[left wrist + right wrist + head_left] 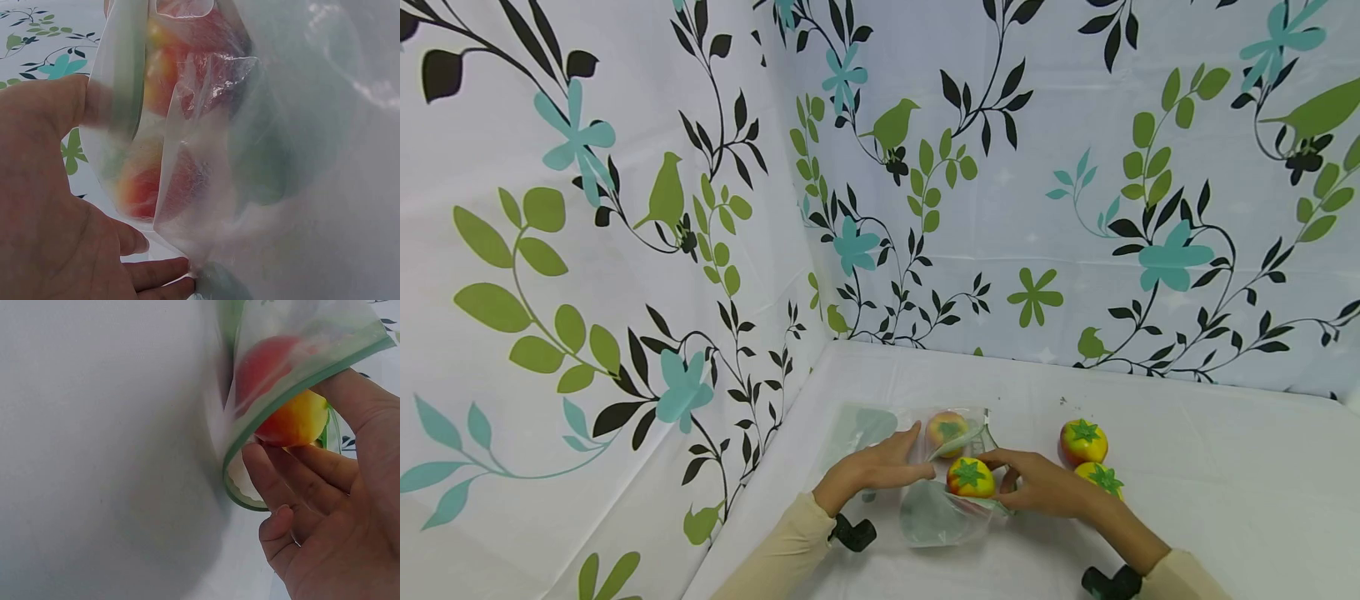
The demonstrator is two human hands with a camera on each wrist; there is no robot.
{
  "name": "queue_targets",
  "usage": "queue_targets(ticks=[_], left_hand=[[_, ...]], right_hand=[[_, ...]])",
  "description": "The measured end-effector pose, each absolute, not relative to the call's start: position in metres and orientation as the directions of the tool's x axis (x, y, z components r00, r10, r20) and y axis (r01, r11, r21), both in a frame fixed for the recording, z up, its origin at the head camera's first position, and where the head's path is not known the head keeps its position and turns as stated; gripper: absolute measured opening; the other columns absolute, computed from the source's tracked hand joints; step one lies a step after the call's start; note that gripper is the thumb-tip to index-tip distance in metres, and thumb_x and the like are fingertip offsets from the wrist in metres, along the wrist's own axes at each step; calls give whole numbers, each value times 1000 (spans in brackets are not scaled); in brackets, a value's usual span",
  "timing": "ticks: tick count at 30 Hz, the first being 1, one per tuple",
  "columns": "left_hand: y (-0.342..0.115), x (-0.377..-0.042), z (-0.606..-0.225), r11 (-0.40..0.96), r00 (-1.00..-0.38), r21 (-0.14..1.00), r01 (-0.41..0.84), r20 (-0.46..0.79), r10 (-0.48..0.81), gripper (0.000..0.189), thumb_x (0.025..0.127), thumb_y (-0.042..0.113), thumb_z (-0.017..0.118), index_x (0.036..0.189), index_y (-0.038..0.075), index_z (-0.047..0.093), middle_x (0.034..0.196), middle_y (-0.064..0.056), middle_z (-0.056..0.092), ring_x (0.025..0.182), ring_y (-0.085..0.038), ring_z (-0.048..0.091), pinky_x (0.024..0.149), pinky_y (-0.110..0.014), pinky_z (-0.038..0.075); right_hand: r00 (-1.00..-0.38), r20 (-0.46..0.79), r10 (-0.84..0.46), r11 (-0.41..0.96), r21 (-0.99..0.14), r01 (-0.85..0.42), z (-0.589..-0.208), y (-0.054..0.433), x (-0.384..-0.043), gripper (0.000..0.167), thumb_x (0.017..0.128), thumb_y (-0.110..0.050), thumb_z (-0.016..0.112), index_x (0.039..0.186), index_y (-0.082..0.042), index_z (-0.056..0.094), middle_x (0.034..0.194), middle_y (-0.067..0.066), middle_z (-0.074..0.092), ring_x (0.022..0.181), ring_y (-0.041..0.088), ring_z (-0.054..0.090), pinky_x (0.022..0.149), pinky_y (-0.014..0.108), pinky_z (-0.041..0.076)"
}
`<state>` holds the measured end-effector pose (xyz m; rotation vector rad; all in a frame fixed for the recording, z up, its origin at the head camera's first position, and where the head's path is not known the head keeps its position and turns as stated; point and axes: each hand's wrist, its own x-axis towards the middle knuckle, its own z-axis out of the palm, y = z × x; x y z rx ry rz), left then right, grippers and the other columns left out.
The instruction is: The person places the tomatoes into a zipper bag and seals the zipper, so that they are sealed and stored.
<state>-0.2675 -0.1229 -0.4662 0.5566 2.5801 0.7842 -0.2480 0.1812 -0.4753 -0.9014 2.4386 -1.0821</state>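
A clear zip-top bag (943, 521) with a green-edged mouth (294, 390) lies between both hands. One red-and-yellow tomato (946, 431), with a green star-shaped top, shows through its far part. My left hand (880, 465) grips the bag's left side, its upper digit seen through the film in the left wrist view. With my right hand (1037, 483) I hold another tomato (970, 477) at the bag's mouth, fingers against its underside in the right wrist view. The bag's flap hides part of this tomato there.
Two more tomatoes, one farther (1083, 442) and one nearer (1101, 479), sit on the white table (1225, 483) right of the bag; my right hand partly overlaps the nearer one. A translucent teal-patterned sheet (857, 429) lies at the left. Leaf-printed cloth (925, 275) hangs behind and to the left.
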Motion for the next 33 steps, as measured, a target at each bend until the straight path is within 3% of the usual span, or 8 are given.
queue_targets(ticks=[6,14,19,25,33], left_hand=[[-123,-267,-464,762,-843,595,256,-249,478,103,92,57,56,170,6,12,175,-12,22,160,-29,25,127,-51,27],[-125,-266,-462,756,-841,610,238,-259,475,103,93,62,52,170,8,10,175,-11,20,161,-27,23,127,-51,27],[-125,-267,-464,754,-841,614,232,-263,473,106,91,64,52,170,9,9,175,-12,21,161,-28,24,126,-51,27],[-125,-267,-464,747,-837,624,229,-265,479,106,90,63,50,170,9,8,175,-12,20,161,-27,23,127,-51,26],[-126,-267,-463,737,-832,631,241,-256,492,105,91,62,48,170,7,8,175,-13,18,161,-29,21,127,-52,25]], right_hand=[[-749,-19,-662,488,-770,-411,-478,175,-248,52,93,-16,78,138,-10,51,137,21,64,95,15,66,78,24,58],[-754,27,-656,454,-784,-423,-481,167,-248,35,93,-17,80,113,-11,52,117,8,66,98,19,68,77,25,57],[-764,41,-644,439,-798,-413,-485,162,-248,33,91,-14,82,113,-12,58,116,6,65,99,22,67,81,25,58],[-779,53,-625,429,-810,-399,-488,155,-246,27,91,-2,77,111,-9,60,112,4,66,104,24,66,93,37,58],[-797,41,-603,423,-830,-363,-492,147,-247,13,98,-10,73,107,-12,63,110,1,71,106,22,66,93,36,57]])
